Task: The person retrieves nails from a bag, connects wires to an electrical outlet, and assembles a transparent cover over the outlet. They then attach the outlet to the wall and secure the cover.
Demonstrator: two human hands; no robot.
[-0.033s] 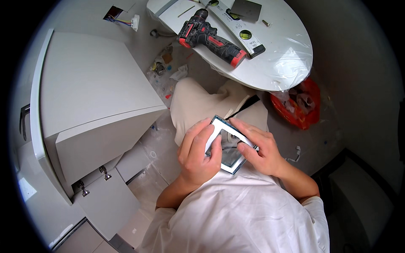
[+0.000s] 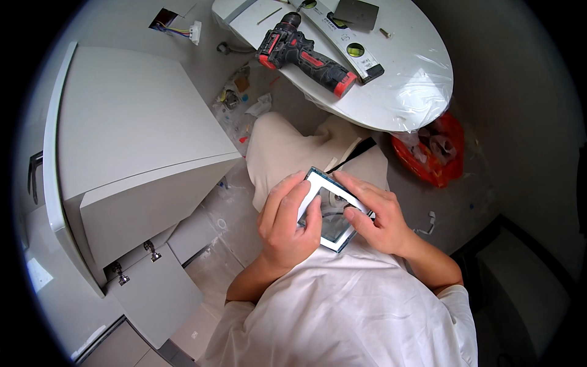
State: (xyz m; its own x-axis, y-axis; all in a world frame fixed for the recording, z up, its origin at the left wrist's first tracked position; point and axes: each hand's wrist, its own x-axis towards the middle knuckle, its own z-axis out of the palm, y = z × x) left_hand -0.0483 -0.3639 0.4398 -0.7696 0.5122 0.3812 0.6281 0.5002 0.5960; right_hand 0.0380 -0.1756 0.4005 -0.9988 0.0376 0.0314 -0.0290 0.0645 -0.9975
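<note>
"Head view: what is largest around the fingers (image 2: 293, 205)?"

"The grey cabinet (image 2: 140, 110), off to their left. Then the white table (image 2: 397, 67), beyond the fingertips, clear film over its edge."

"And the red bag (image 2: 437, 160)?"

"Beyond the right fingers, low down beside the table's near edge."

"What lies on the table?"

"The level (image 2: 342, 41), well beyond the fingers; nearer them and to its left, the drill (image 2: 309, 56)."

"Where is the frame (image 2: 333, 226)?"

"Between the two sets of fingers, above the lap, turned so one corner points away from the body."

"How is it held?"

"The left hand (image 2: 284, 229) pinches its left side, fingers close together outside, thumb over the face. The right hand (image 2: 378, 217) pinches the upper right side, thumb bent onto the white border. I cannot tell how the fingertips sit underneath."

"Anything smaller?"

"The grey plate (image 2: 358, 14), far beyond the fingers, overlapping the level; the thin rod (image 2: 269, 16), far beyond the left fingers; lastly the peg (image 2: 385, 33), far beyond the right ones."
</note>
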